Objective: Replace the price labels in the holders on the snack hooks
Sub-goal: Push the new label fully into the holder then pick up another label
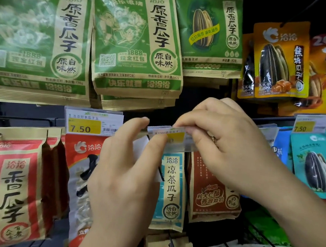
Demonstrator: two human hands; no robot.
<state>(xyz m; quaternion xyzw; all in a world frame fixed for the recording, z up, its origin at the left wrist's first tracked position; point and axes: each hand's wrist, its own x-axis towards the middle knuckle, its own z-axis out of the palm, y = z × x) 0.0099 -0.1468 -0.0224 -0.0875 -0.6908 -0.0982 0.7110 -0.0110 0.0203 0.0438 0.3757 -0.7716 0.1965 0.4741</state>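
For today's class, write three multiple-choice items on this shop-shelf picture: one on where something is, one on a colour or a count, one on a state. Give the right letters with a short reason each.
1. Where is the price label that both hands hold?
A. Above the blue tea-flavour seed bag
B. On the floor
C. Over the top-row green bags

2. How many labels reading 7.50 can be read?
A. None
B. Two
C. Five

3. What is the state of the label at the hands?
A. Lying loose on a shelf
B. Pinched between fingers of both hands at its clear holder
C. Torn in two

Answers:
1 A: the label sits directly above that bag.
2 B: one 7.50 label is at the left, another 7.50 label at the right.
3 B: the left hand and right hand grip it from either side.
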